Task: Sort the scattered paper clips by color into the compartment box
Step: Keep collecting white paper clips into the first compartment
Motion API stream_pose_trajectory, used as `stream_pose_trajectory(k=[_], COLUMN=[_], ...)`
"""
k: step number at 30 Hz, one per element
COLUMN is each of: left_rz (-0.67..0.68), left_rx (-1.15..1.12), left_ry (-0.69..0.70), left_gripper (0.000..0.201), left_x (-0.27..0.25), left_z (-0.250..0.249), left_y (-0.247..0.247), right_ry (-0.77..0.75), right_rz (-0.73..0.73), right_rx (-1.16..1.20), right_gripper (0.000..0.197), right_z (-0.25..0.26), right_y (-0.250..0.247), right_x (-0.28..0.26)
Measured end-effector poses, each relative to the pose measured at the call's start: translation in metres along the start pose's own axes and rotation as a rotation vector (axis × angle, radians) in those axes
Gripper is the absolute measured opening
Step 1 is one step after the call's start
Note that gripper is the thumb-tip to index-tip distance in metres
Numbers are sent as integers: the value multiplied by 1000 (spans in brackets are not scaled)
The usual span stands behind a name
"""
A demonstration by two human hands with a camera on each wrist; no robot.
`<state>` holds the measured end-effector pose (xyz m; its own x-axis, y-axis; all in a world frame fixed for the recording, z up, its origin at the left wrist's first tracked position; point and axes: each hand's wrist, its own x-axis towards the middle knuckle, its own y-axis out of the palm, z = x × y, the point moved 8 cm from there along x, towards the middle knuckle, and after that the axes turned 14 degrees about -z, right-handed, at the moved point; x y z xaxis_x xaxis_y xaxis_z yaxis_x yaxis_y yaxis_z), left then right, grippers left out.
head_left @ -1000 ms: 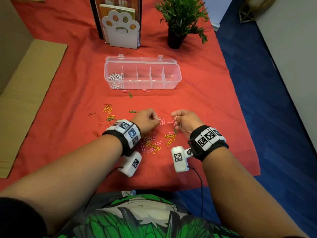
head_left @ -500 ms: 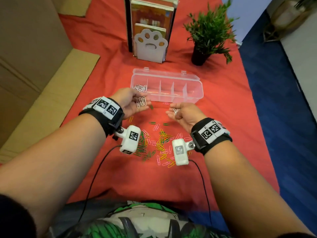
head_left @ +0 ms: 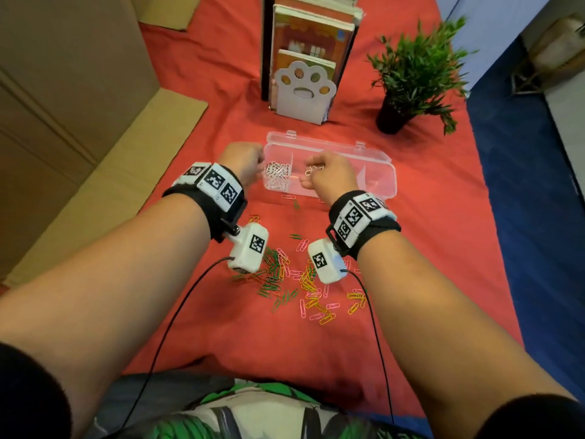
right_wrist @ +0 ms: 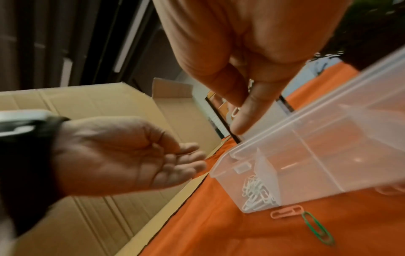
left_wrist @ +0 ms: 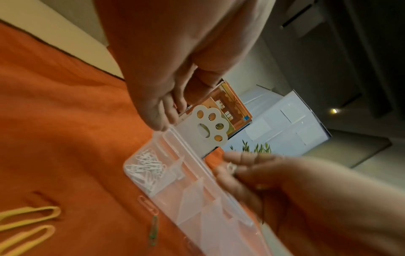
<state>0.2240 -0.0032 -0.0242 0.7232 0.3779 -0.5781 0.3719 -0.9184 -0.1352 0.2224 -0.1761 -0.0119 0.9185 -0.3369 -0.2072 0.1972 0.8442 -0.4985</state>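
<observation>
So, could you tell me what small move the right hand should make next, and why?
Probably shift the right hand slightly toward the end compartment and let go there. It pinches white clips above the compartment box, while the white pile lies in the end compartment by the empty left hand.

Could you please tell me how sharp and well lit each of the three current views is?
Head view: bright and mostly sharp, with wide-angle bending at the edges; the compartment box reads clearly. Left wrist view: dim, and the right hand is smeared by motion. Right wrist view: soft, with a dark background; the left hand is slightly blurred.
</observation>
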Motion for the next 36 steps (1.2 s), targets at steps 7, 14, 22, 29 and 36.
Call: stream_pose_trajectory(k=[7, 14, 22, 29, 36], left_rz=[-24, 221, 164, 164, 257], left_rx=[488, 1090, 1372, 1445, 1492], left_ry=[228, 590, 726, 817, 881], left_gripper=[26, 43, 50, 33, 25], left_x=[-1, -17, -14, -11, -20], left_z=[49, 58, 73, 69, 81], left_y=[-29, 20, 53, 52, 48], right_ry=[-222, -172, -336, -422, -413], right_rz=[147, 11, 119, 137, 113], right_rx=[-259, -349, -814, -922, -867], right_gripper=[56, 41, 44, 43, 25], right_z=[37, -4, -73, -77, -84], right_y=[44, -11, -3, -1, -1], right_x=[3, 0, -26, -30, -38])
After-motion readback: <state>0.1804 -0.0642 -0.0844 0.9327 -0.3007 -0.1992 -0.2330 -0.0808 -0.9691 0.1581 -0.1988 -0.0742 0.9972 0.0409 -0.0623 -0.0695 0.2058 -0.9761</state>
